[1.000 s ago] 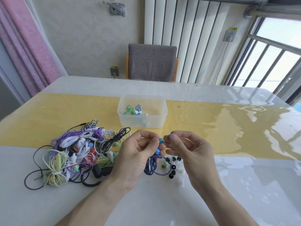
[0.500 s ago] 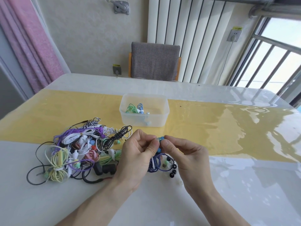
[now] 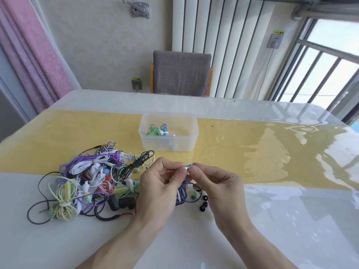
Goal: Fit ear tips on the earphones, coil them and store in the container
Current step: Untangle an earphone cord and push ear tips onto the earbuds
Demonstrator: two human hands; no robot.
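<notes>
My left hand (image 3: pixel 162 188) pinches a small blue earbud (image 3: pixel 186 167) in front of me. Its dark purple cable (image 3: pixel 182 193) hangs in loops under the hand. My right hand (image 3: pixel 215 183) meets it from the right, thumb and forefinger pinching a blue ear tip (image 3: pixel 191 165) at the earbud's end. Loose black ear tips (image 3: pixel 203 203) lie on the table under my right hand. The clear plastic container (image 3: pixel 168 146) stands just beyond my hands with a green coil (image 3: pixel 153 130) and a blue coil (image 3: pixel 164 129) inside.
A tangled heap of earphones (image 3: pixel 85 181) in purple, white, yellow, red and black lies to the left. A yellow runner (image 3: pixel 252 152) crosses the glossy white table. A grey chair (image 3: pixel 181 72) stands at the far edge.
My hands have closed together, the right fingertips now against the earbud held by the left. The view has shifted slightly; the heap and container have not moved.
</notes>
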